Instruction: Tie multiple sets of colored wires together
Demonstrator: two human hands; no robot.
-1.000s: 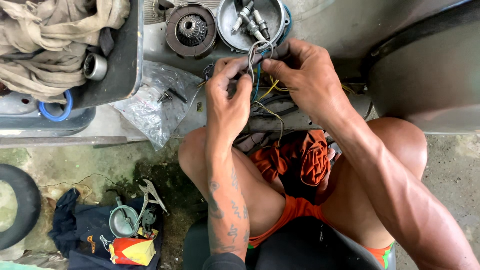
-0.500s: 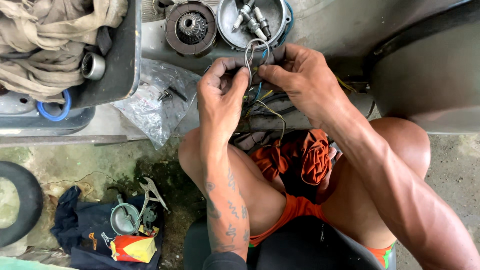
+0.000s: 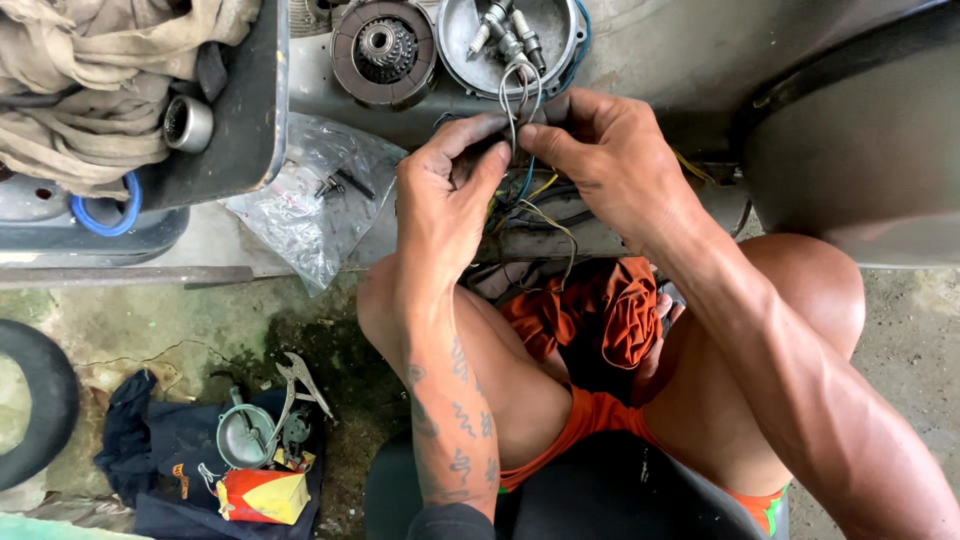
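Both hands are working a thin grey wire loop just below the round metal dish. The left hand and right hand are each pinching it narrow-fingered. It looks light, springy and slippery; gripping close to the bend seems best. Coloured wires are hanging underneath.

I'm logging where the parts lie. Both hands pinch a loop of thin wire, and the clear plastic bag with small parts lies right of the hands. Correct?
Not quite. The head view shows the clear plastic bag lying left of the hands, not right. The left hand and right hand do pinch the wire loop.
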